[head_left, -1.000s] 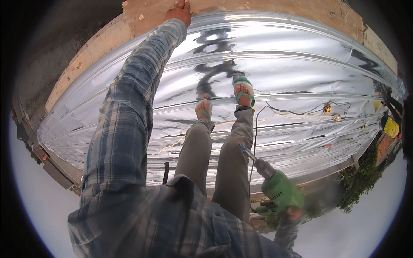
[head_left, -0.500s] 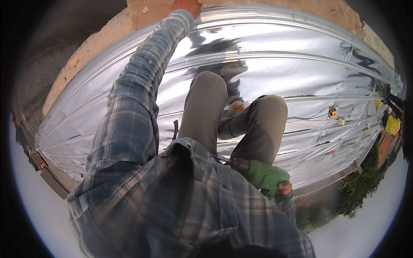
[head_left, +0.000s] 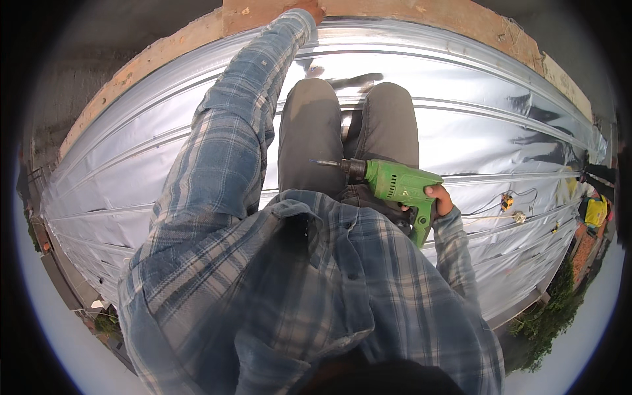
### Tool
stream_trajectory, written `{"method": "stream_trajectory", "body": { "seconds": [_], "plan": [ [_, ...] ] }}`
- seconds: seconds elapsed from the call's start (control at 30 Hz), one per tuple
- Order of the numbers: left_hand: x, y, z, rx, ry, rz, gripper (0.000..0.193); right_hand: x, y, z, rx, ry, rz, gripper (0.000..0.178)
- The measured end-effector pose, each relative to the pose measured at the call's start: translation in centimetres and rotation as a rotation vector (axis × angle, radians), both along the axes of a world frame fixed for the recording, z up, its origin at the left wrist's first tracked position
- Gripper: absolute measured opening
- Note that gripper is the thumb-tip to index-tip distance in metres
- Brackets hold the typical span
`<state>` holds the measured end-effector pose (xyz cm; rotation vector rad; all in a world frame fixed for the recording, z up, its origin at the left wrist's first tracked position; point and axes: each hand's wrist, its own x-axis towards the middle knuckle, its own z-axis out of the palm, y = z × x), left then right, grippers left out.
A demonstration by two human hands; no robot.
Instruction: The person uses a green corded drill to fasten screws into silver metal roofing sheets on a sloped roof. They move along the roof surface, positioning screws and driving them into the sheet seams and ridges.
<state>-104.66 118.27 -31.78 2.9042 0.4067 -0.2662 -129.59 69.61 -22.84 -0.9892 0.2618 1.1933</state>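
Observation:
My right hand (head_left: 442, 199) is wrapped round the handle of a green power drill (head_left: 403, 182) with a black chuck. The drill lies level above my thighs, and its thin bit (head_left: 326, 162) points left. My left arm stretches far forward, and my left hand (head_left: 309, 8) touches the tan board (head_left: 395, 8) at the top edge of the view. Its fingers are mostly cut off there, so their hold cannot be made out. Beneath my bent knees (head_left: 388, 108) is shiny silver foil sheeting (head_left: 461, 131) crossed by metal battens (head_left: 461, 106).
To the right, a yellow and black object (head_left: 506, 201) with dark cords and a pale plug-like piece (head_left: 519, 216) lies on the foil. A person in a yellow top (head_left: 596, 212) is at the far right. Green foliage (head_left: 550, 322) shows beyond the lower right edge.
The drill has risen from beside my right hip to above my thighs. My knees have come closer together and forward. My left hand stays at the board.

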Motion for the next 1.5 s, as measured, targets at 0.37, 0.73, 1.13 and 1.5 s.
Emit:
{"method": "stream_trajectory", "body": {
  "seconds": [0.37,0.73,1.13,1.5],
  "plan": [
    [-0.3,0.8,-0.3,0.025,-0.038,0.026,0.061,3.8,6.6,3.9,-0.668,-0.753,0.624,0.074],
    [-0.3,-8.2,1.3,-0.048,-0.587,-0.346,0.043,22.9,15.3,-6.1,-0.944,-1.635,0.387,0.049],
    [1.5,-10.5,-0.8,-0.208,-0.585,-0.219,0.018,27.3,21.3,-17.9,-0.96,-1.856,0.264,0.038],
    [2.6,-10.6,1.4,-0.321,-0.492,-0.08,0.013,27.2,21.1,-19.2,-0.942,-1.947,0.135,0.033]
  ]
}}
